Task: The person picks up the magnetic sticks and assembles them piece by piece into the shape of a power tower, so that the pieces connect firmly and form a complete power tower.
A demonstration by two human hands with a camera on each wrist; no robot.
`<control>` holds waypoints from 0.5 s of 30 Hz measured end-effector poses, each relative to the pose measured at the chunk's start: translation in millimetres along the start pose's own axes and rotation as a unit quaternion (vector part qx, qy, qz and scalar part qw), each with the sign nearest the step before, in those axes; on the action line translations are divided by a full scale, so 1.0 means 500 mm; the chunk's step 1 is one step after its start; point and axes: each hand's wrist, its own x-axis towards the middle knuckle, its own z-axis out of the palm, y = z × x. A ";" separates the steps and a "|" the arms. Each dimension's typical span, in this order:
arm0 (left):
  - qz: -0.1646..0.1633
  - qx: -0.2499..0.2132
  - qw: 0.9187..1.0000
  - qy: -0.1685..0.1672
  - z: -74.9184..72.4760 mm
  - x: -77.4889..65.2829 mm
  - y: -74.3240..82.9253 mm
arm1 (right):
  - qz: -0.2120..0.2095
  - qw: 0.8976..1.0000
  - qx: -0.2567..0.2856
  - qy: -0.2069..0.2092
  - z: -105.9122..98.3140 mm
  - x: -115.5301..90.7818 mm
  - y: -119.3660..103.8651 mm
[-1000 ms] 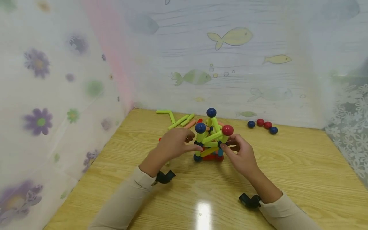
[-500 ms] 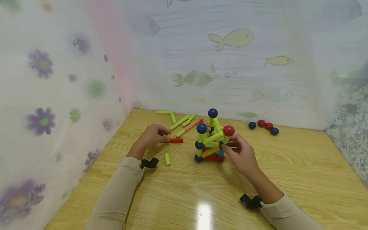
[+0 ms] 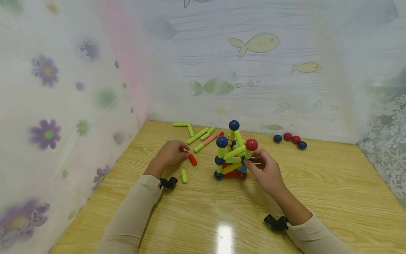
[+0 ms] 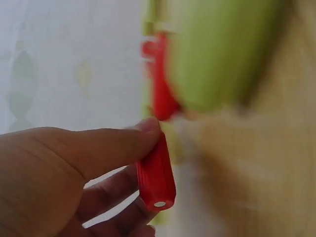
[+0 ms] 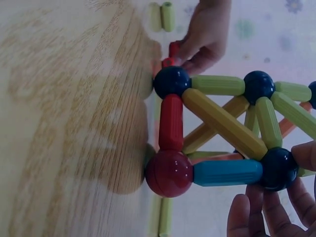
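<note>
Left hand (image 3: 170, 154): I'm pinching a red rod (image 4: 157, 175), left of the ball-and-rod frame (image 3: 235, 152) | right hand (image 3: 265, 173): I'm gripping that frame by a dark blue ball (image 5: 277, 170) | handling: I'm judging the rod light, stiff, slick (pale tip, probably magnetic), so I'm favouring its faceted middle.

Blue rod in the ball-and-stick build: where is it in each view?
Head: blue rod, right of centre, above the lower red ball.
Left wrist: not in frame.
Right wrist: blue rod, right of centre, below mid-height.
Shared landmark: left hand, left of centre, lower left, and top right of centre respectively.
</note>
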 end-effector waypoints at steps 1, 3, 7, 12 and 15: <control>0.008 -0.008 1.000 0.018 -0.006 -0.004 0.013 | 0.001 1.000 0.000 0.000 0.001 -0.001 0.000; 0.033 -0.037 0.996 0.071 -0.018 -0.013 0.049 | 0.003 1.000 0.001 0.000 0.002 -0.001 -0.001; 0.141 -0.119 0.962 0.199 -0.046 -0.045 0.160 | 0.003 1.000 0.002 -0.003 0.004 -0.002 -0.002; 0.280 -0.188 0.898 0.283 -0.058 -0.077 0.280 | 0.000 1.000 -0.004 0.000 0.004 0.001 -0.005; 0.318 -0.212 0.877 0.292 -0.054 -0.079 0.325 | 0.001 1.000 -0.008 0.001 0.002 0.002 -0.006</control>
